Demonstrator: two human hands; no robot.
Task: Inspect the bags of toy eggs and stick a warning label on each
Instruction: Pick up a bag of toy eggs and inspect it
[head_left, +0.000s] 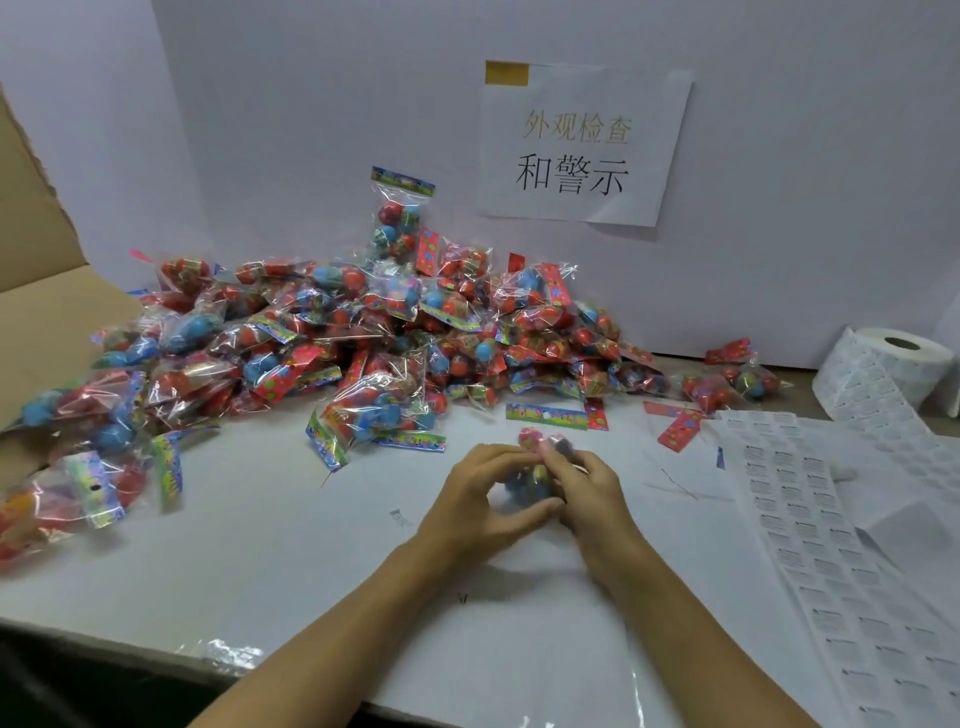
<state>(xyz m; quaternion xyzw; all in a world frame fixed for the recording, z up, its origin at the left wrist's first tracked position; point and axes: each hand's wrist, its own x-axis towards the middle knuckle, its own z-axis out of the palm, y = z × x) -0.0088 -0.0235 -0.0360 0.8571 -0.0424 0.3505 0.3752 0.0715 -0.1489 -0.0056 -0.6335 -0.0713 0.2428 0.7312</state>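
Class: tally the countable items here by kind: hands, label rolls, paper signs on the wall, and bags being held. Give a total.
Hands: 2 (left hand, right hand)
Label roll: 1
Paper sign: 1
Held bag: 1
Total: 5

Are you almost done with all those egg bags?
Not nearly. Both hands, left hand and right hand, hold one bag right now. A big pile of bags sits behind, and the label sheet still has many stickers. Which bags are already labelled can't be made out.
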